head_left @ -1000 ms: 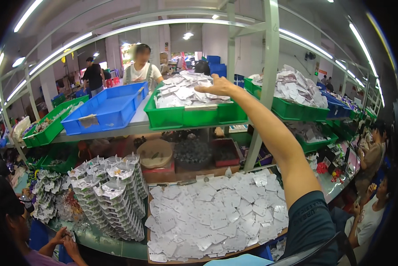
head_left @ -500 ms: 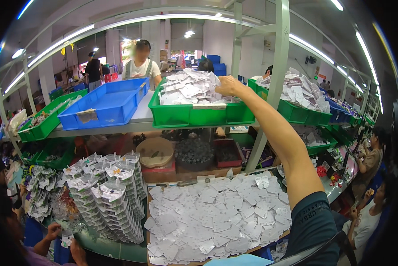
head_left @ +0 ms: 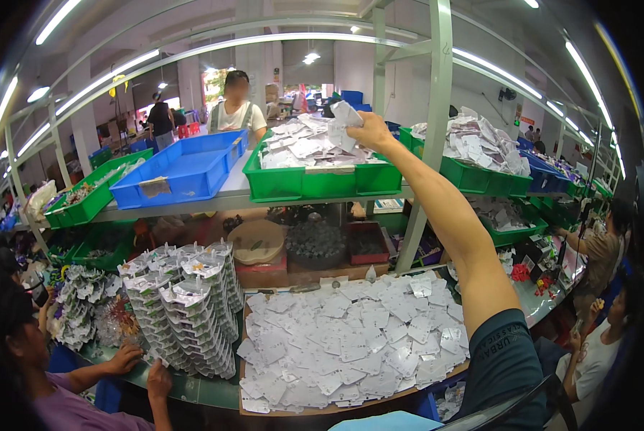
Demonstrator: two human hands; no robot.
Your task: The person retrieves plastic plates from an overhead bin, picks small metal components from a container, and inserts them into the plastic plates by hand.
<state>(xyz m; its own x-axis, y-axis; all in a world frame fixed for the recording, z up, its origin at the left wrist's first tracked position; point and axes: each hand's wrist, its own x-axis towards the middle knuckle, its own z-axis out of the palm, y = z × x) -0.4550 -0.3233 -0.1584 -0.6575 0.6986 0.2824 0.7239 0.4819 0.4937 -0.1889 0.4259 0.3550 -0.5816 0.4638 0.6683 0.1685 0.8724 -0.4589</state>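
My right hand [head_left: 371, 133] is raised over the green bin [head_left: 322, 185] on the upper shelf, its fingers closed on several white flat pieces [head_left: 346, 115]. Below them in the bin lies a heap of similar white pieces [head_left: 300, 140], thin and angular like cut card or plastic; the exact kind is unclear. On the bench below my arm, a board is covered with a broad layer of white flat pieces [head_left: 351, 337] marked with small dots. My left hand is out of view.
To the left stand tall stacks of white moulded parts [head_left: 193, 309]. An unfilled blue tray [head_left: 182, 172] and another heaped green bin [head_left: 483, 176] flank mine. A shelf post [head_left: 437, 93] rises near my forearm. Co-workers sit left and right; one person [head_left: 237, 108] stands beyond the shelf.
My right hand has risen slightly from the heap, lifting white pieces clear of it. The co-worker at left has leaned further in, hands now nearer the stacks. The view has shifted slightly.
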